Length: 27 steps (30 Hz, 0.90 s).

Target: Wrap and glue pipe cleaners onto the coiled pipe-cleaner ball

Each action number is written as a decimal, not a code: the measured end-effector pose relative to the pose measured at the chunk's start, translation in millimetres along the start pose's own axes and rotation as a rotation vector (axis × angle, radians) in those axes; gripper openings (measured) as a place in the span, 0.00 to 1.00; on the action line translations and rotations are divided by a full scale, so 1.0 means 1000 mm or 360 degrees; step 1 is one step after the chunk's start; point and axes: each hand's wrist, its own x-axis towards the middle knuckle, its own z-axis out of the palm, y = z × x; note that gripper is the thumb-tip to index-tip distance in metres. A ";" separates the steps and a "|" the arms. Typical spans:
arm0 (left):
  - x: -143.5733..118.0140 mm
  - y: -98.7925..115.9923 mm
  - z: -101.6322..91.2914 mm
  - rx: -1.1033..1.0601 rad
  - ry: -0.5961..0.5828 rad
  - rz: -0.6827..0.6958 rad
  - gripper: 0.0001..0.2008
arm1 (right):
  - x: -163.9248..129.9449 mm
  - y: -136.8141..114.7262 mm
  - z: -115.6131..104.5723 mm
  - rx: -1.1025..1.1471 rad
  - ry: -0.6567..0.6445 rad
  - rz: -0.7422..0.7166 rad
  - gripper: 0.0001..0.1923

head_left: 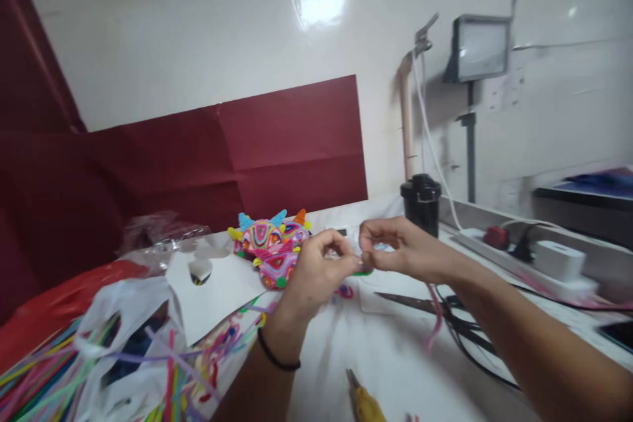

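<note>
My left hand (321,270) and my right hand (403,250) meet above the table, thumbs and forefingers pinched together. The small piece at their fingertips is blurred and mostly hidden, with a bit of green just beneath. A fuzzy pink pipe cleaner (436,320) trails down from under my right hand, across the scissors (420,304). Left of my hands sit colourful animal-like heads with blue and orange horns (270,244), built from coiled pipe cleaners. A yellow-handled tool with a dark tip (366,402) lies near the front edge of view.
Loose pipe cleaners (39,376) and a white plastic bag (128,316) fill the left side, near a white cut-out sheet (217,290). A black canister (420,201) stands at the back. To the right are a power strip (539,270), cables and a lamp (482,49) on a stand.
</note>
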 end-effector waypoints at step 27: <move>0.004 -0.003 0.001 -0.0177 -0.0007 -0.0279 0.05 | 0.007 0.017 0.000 0.0522 -0.0118 0.0120 0.06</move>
